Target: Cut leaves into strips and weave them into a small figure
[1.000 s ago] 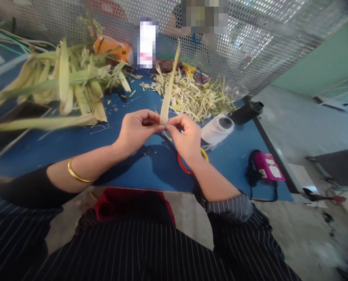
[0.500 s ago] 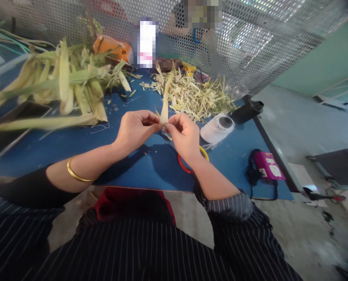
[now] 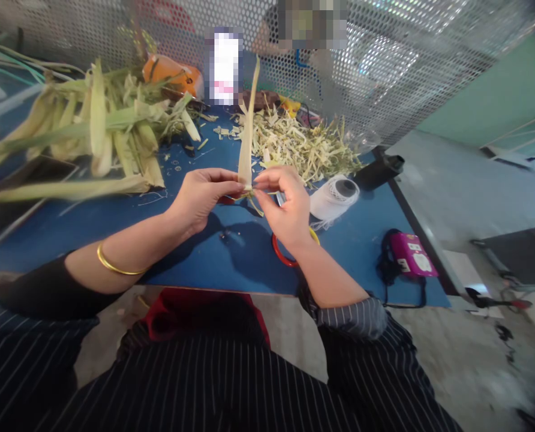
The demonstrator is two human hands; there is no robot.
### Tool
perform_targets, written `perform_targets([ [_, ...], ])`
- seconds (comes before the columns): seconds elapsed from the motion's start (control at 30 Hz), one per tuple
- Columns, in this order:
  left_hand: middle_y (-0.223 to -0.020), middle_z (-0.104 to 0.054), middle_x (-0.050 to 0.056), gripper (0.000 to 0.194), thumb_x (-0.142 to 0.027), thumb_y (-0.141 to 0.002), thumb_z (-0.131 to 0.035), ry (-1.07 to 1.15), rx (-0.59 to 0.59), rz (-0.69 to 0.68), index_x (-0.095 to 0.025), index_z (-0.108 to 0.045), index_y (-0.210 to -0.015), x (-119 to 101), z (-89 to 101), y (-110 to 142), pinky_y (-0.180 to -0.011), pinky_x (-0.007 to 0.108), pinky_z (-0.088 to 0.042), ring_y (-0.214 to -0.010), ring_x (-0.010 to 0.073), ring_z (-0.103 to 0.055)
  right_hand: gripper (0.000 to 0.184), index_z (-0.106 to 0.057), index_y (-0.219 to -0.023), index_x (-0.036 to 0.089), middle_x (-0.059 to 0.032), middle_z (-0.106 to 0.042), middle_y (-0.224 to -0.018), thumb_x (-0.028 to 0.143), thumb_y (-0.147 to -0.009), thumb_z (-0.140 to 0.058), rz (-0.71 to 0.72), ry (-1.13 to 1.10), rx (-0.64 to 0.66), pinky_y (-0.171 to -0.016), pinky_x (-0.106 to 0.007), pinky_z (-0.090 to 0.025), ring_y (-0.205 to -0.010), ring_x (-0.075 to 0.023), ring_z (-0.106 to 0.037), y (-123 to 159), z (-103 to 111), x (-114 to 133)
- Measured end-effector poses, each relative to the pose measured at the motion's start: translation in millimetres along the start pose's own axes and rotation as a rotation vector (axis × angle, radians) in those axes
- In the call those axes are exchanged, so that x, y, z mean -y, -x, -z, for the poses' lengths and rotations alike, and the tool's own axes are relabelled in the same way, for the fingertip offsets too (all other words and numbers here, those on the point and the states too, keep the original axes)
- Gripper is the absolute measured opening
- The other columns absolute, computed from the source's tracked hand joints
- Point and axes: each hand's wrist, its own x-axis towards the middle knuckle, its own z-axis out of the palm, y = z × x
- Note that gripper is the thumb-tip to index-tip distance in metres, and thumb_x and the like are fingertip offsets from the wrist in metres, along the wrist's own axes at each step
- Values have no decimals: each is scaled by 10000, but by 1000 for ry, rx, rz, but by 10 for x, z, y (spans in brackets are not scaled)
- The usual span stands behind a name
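Observation:
My left hand [image 3: 200,195] pinches the wide base of a pale corn husk strip [image 3: 248,141], which stands upright with its thin tip pointing away from me. Thumb and fingertips of my right hand [image 3: 285,201] close at the same base from the other side. A thin loose strand [image 3: 257,207] hangs below the fingertips. Under my right hand lie scissors with red and yellow handles [image 3: 284,253], partly hidden by the hand and wrist. Just right of that hand, a white thread cone [image 3: 333,199] rests on its side.
Long corn husks [image 3: 99,120] lie heaped at left, partly over a dark tablet-like panel [image 3: 24,198]. Behind my hands spreads a pile of husk shreds [image 3: 303,144]. An orange packet [image 3: 173,75], a black cylinder [image 3: 379,173] and a magenta box [image 3: 412,255] stand about. Perforated mesh [image 3: 370,72] closes the back.
The husk strip bent away, its tip dropping over the shreds, and now stands upright again, further left. My left hand has shifted slightly left, and my right fingers have loosened a little.

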Motion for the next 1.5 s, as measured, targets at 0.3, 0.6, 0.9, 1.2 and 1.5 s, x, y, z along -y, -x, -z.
perform_targets([
  [0.3, -686, -690, 44, 111, -256, -643, -758, 36, 69, 97, -166, -713, -691, 4, 8, 8, -594, 259, -491, -652, 141, -646, 113, -637, -843, 254, -21, -605, -916, 171, -868, -566, 99, 121, 27, -853, -362, -485, -895, -163, -592, 13, -18, -4],
  [0.6, -723, -717, 63, 170, -313, -685, -746, -82, 54, -49, -152, -728, -738, 34, -28, 22, -631, 262, -500, -677, 151, -657, 55, -620, -794, 212, 14, -655, -796, 204, -840, -591, -116, -38, 18, -763, -306, -491, -751, -125, -603, 24, -59, -11],
  [0.9, -720, -722, 58, 150, -277, -751, -675, -194, 46, -189, -142, -741, -758, 18, -66, 70, -659, 249, -510, -670, 133, -652, 47, -583, -774, 205, 45, -615, -715, 194, -803, -618, -199, -89, -43, -691, -266, -476, -665, -93, -561, 15, -61, 9],
  [1.2, -744, -730, 59, 175, -290, -688, -734, -241, 52, -189, -139, -754, -775, 52, -50, 68, -660, 258, -513, -667, 143, -648, 96, -553, -858, 218, 35, -616, -782, 207, -793, -623, -247, -139, -54, -699, -271, -490, -702, -95, -593, 32, -85, -71],
  [1.5, -733, -727, 62, 166, -307, -716, -695, -125, 70, -74, -149, -739, -740, 43, -57, 34, -618, 241, -500, -669, 140, -647, 88, -527, -864, 223, 32, -611, -786, 223, -828, -607, -206, -138, -21, -696, -273, -499, -701, -103, -612, 16, -69, -66],
])
